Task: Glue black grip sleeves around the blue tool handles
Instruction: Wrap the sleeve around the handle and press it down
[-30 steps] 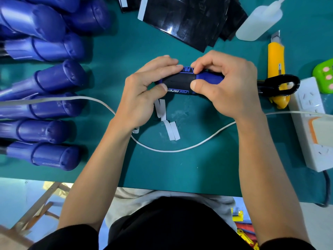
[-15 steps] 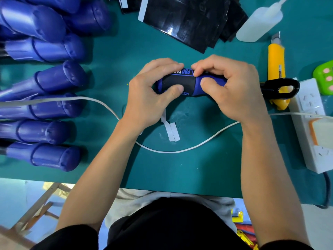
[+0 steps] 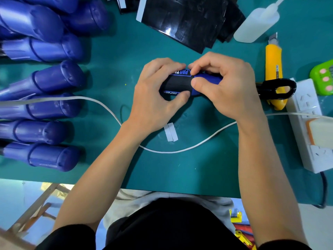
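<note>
Starting nearest the body, one white cable [image 3: 180, 151] loops over the green mat [image 3: 198, 170], with two white backing strips [image 3: 171, 131] side by side just beyond it. Above them the left hand [image 3: 155, 98] and right hand [image 3: 232, 87] both curl their fingers round one blue tool handle [image 3: 211, 78], held just above the middle of the mat. One black grip sleeve [image 3: 177, 83] is wrapped round it, and both thumbs press on the wrap.

The step in hand looks like smoothing the glued sleeve down. The next move probably calls for firm pressure along its edge and seam so nothing lifts.

At left lie at least seven bare blue handles [image 3: 54, 78]; those at the top overlap too much to count. Farther right is one yellow knife [image 3: 273, 56]. Farthest are one stack of black sheets [image 3: 189, 22], uncountable, and one glue bottle [image 3: 255, 24].
</note>
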Demonstrator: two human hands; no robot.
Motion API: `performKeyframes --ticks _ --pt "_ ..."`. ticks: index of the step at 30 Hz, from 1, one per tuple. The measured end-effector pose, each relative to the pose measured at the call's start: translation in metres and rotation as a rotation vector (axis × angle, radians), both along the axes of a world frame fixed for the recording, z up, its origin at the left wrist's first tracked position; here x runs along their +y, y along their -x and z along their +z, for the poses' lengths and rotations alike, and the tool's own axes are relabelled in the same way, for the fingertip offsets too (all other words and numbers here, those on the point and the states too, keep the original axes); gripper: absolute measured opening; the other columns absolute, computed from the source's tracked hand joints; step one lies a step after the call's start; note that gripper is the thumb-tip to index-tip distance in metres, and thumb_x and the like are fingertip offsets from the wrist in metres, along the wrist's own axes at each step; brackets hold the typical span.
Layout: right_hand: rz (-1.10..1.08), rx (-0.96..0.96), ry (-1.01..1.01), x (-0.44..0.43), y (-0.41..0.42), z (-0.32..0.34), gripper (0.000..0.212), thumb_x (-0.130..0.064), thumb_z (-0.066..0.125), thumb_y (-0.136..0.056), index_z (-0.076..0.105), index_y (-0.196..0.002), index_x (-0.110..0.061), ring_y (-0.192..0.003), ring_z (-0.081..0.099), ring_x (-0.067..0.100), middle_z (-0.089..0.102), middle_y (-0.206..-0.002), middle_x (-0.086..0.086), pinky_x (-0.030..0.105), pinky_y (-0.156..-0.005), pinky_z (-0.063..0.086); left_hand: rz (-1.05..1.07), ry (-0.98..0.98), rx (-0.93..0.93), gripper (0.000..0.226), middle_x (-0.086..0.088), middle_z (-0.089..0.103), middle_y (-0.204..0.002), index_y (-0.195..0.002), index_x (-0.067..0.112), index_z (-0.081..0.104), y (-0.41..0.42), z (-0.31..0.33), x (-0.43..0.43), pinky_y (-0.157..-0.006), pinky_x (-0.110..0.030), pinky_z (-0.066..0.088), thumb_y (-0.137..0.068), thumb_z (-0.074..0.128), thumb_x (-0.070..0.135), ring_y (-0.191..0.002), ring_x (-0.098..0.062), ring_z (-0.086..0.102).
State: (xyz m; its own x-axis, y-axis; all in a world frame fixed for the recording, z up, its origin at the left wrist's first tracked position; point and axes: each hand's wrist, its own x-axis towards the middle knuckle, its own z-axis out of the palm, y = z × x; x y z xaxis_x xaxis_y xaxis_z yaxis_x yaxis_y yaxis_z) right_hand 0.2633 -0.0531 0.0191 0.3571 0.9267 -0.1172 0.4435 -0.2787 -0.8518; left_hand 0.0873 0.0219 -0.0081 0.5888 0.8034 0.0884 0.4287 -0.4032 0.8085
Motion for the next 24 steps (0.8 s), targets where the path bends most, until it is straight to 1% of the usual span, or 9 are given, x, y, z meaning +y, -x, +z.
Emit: performKeyframes --ticks 4,7,10,12,17,19,21,24 --pt "-0.042 0.073 -0.003 0.002 0.0001 -0.0023 0.012 -0.02 0.075 -0.077 0.077 -0.088 -0.023 -0.101 0.074 0.001 0.077 -0.098 -0.021 0.044 -0.095 0.059 0.029 0.017 -0.003 0.044 0.007 0.059 -0.118 -0.118 0.014 0.073 -0.003 -0.0013 -0.0031 -0.101 -0.03 0.046 -0.075 0.083 0.019 -0.113 -0.017 0.058" --pt "-0.062 0.079 -0.01 0.003 0.001 -0.0029 0.01 -0.018 0.076 -0.075 0.077 -0.084 -0.023 -0.099 0.075 0.002 0.077 -0.097 -0.02 0.044 -0.094 0.06 0.046 0.029 -0.006 0.043 0.006 0.059 -0.117 -0.116 0.016 0.072 -0.004 -0.0024 -0.0043 -0.099 -0.032 0.047 -0.074 0.083 0.02 -0.113 -0.016 0.057" --pt "-0.071 0.08 -0.02 0.0023 0.0022 -0.0025 0.011 -0.017 0.076 -0.075 0.077 -0.083 -0.024 -0.098 0.075 0.003 0.077 -0.096 -0.019 0.043 -0.092 0.06 0.069 0.05 -0.027 0.039 0.003 0.062 -0.114 -0.111 0.016 0.073 -0.0076 -0.0031 -0.0055 -0.096 -0.038 0.049 -0.074 0.083 0.02 -0.111 -0.019 0.058" --pt "-0.075 0.091 -0.024 0.0019 0.0026 -0.0016 0.013 -0.017 0.076 -0.075 0.076 -0.082 -0.027 -0.098 0.075 0.002 0.077 -0.096 -0.019 0.042 -0.093 0.06 0.075 0.066 -0.043 0.036 0.002 0.062 -0.111 -0.108 0.017 0.073 -0.0093 -0.0033 -0.0052 -0.095 -0.042 0.05 -0.073 0.083 0.018 -0.109 -0.02 0.059" --pt "-0.066 0.083 -0.004 0.0014 0.002 0.0 0.014 -0.019 0.077 -0.075 0.074 -0.082 -0.03 -0.098 0.075 0.001 0.076 -0.095 -0.022 0.042 -0.092 0.06 0.09 0.096 -0.084 0.037 0.006 0.059 -0.109 -0.105 0.031 0.067 -0.0103 -0.0013 -0.0053 -0.093 -0.041 0.051 -0.072 0.081 0.018 -0.107 -0.018 0.06" --pt "-0.064 0.077 0.0 0.0016 0.0024 0.0001 0.013 -0.019 0.077 -0.075 0.074 -0.082 -0.03 -0.098 0.075 0.001 0.076 -0.094 -0.023 0.043 -0.093 0.06 0.091 0.102 -0.096 0.037 0.005 0.059 -0.11 -0.105 0.029 0.069 -0.0105 -0.0015 -0.0061 -0.093 -0.04 0.051 -0.072 0.081 0.018 -0.107 -0.019 0.06" --pt "-0.07 0.081 0.003 0.0016 0.0022 -0.0004 0.011 -0.02 0.076 -0.075 0.076 -0.082 -0.028 -0.098 0.075 0.002 0.077 -0.095 -0.022 0.043 -0.093 0.059 0.078 0.107 -0.095 0.037 0.005 0.059 -0.111 -0.107 0.023 0.072 -0.0089 -0.0031 -0.0049 -0.094 -0.041 0.051 -0.072 0.083 0.017 -0.109 -0.019 0.06" --pt "-0.074 0.085 0.013 0.0016 0.0015 -0.001 0.01 -0.02 0.075 -0.076 0.077 -0.083 -0.027 -0.099 0.074 0.001 0.077 -0.097 -0.021 0.044 -0.094 0.059 0.027 0.105 -0.082 0.039 0.007 0.058 -0.114 -0.112 0.02 0.072 -0.0037 -0.006 0.0001 -0.096 -0.042 0.051 -0.075 0.083 0.017 -0.112 -0.018 0.06"
